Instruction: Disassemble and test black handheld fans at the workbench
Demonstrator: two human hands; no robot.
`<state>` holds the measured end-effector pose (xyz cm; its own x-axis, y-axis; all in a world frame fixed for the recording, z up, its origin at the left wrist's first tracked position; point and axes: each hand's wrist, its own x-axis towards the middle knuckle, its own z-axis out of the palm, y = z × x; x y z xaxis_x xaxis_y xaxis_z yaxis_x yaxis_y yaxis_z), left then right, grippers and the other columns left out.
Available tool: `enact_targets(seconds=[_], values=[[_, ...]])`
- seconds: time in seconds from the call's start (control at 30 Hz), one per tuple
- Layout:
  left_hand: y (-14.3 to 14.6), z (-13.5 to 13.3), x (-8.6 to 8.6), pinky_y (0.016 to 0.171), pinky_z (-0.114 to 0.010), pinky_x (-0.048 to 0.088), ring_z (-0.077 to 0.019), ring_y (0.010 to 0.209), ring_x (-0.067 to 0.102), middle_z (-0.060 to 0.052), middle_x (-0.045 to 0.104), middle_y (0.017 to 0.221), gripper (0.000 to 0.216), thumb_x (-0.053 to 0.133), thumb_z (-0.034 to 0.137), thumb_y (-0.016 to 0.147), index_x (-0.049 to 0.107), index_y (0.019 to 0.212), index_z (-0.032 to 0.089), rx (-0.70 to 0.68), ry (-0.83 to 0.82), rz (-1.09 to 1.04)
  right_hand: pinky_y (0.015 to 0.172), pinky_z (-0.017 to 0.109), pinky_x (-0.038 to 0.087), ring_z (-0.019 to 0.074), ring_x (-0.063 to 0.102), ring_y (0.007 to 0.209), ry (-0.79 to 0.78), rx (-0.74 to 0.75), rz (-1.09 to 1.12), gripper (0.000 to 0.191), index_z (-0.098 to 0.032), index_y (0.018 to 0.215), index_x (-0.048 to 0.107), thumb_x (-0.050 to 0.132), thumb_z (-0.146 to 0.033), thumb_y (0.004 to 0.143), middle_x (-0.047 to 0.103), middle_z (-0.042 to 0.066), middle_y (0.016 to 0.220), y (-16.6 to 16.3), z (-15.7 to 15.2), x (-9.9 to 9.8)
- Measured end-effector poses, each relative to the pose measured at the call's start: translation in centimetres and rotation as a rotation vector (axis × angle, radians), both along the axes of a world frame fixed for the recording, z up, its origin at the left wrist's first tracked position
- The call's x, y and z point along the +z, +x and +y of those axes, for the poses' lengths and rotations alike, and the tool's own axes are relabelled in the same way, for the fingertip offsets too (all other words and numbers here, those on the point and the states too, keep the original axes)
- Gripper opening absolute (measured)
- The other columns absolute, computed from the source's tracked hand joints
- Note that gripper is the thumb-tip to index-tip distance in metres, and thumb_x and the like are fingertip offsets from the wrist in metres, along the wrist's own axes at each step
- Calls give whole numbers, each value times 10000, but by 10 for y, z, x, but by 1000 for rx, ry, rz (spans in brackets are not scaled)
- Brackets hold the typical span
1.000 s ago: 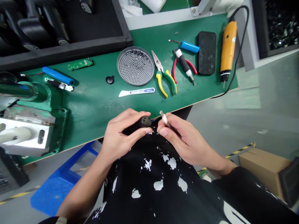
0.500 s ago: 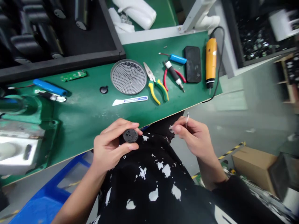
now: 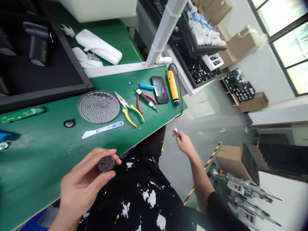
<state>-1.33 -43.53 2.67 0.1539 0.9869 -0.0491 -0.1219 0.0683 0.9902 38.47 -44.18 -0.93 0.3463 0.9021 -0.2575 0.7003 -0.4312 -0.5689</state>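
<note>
At the lower left my left hand (image 3: 84, 179) is closed around a round black part (image 3: 106, 164), its flat face with small recesses turned up, pinched between thumb and fingers. Out beyond the table edge, over the floor, my right hand (image 3: 184, 142) is closed on a slim pale tool (image 3: 176, 130); its kind is too small to tell. On the green table lie a round grey perforated tray (image 3: 98, 107) with small dark pieces, a white plastic blade tool (image 3: 103, 129) and a small black cap (image 3: 69, 123).
Yellow-green pliers (image 3: 131, 112), red-handled pliers (image 3: 139, 104), a screwdriver pen (image 3: 147, 100), a blue battery (image 3: 146, 86), a black phone (image 3: 160, 89) and a corded yellow electric screwdriver (image 3: 172, 86) lie on the table. A black foam tray (image 3: 79, 84) stands behind. A white post (image 3: 166, 29) rises at the corner.
The view has swung to the right. My right hand has moved farther out from my body, and the translucent bit at its fingertips no longer shows. My left hand still holds the black part.
</note>
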Motion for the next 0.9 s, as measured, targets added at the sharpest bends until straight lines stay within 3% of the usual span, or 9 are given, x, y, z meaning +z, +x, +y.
enact_targets(seconds=[0.13, 0.2, 0.27, 0.33, 0.43, 0.63, 0.77, 0.83, 0.9], values=[[-4, -4, 2, 808, -377, 541, -225, 821, 691, -24, 703, 975, 254, 761, 313, 917, 778, 1169, 343, 51, -37, 27, 889, 376, 539, 232, 672, 950, 100, -1, -36, 370, -178, 1147, 752, 496, -406, 1006, 727, 99, 1072, -4, 11, 25], [-3, -6, 1, 814, -370, 542, -218, 810, 700, -24, 716, 966, 237, 704, 378, 964, 757, 1187, 318, 57, -84, 16, 874, 357, 549, 200, 651, 929, 171, 79, -10, 439, -213, 1385, 672, 456, -389, 1046, 670, 80, 1120, -25, 25, 39], [2, -7, 2, 837, -374, 537, -217, 815, 701, -28, 717, 952, 263, 620, 441, 1013, 723, 1204, 291, 73, -139, -17, 872, 346, 550, 182, 634, 894, 240, 232, 12, 463, -239, 1488, 607, 484, -351, 1056, 627, 68, 1107, -55, 46, 47], [9, -9, 6, 836, -370, 524, -209, 801, 686, -28, 700, 915, 297, 560, 481, 1040, 689, 1206, 272, 82, -189, -73, 893, 342, 543, 187, 639, 889, 284, 355, -8, 428, -217, 1446, 652, 530, -304, 1045, 637, 64, 1039, -87, 72, 47], [15, -13, 13, 762, -340, 490, -183, 721, 643, -20, 670, 859, 326, 566, 518, 1029, 666, 1182, 248, 90, -237, -111, 939, 340, 539, 207, 671, 928, 334, 410, -10, 373, -149, 1351, 717, 584, -231, 1013, 685, 97, 1051, -126, 113, 34], [9, -19, 19, 735, -355, 468, -197, 676, 612, -22, 664, 836, 358, 585, 550, 997, 667, 1141, 232, 169, -275, -56, 974, 350, 557, 221, 705, 966, 420, 373, 10, 371, -113, 1332, 710, 599, -265, 1013, 731, 136, 1145, -167, 151, 13], [2, -21, 16, 766, -351, 470, -194, 704, 610, -13, 662, 860, 326, 593, 528, 996, 664, 1158, 254, 228, -316, -83, 943, 318, 575, 197, 720, 961, 396, 316, 3, 376, -207, 1324, 706, 554, -410, 1046, 760, 74, 1143, -151, 162, 31], [-3, -22, 13, 769, -361, 483, -209, 715, 616, -18, 668, 869, 336, 600, 534, 988, 665, 1164, 256, 237, -319, -75, 1021, 348, 539, 219, 702, 1065, 374, 183, -73, 394, -217, 1307, 696, 455, -427, 1078, 733, 92, 1232, -121, 174, 44], [-5, -23, 11, 751, -373, 497, -224, 710, 621, -26, 675, 866, 355, 612, 546, 973, 669, 1157, 248, 233, -305, -66, 1104, 438, 473, 285, 645, 1194, 335, -13, -178, 430, -156, 1373, 625, 411, -378, 1074, 652, 176, 1349, -85, 189, 54]])
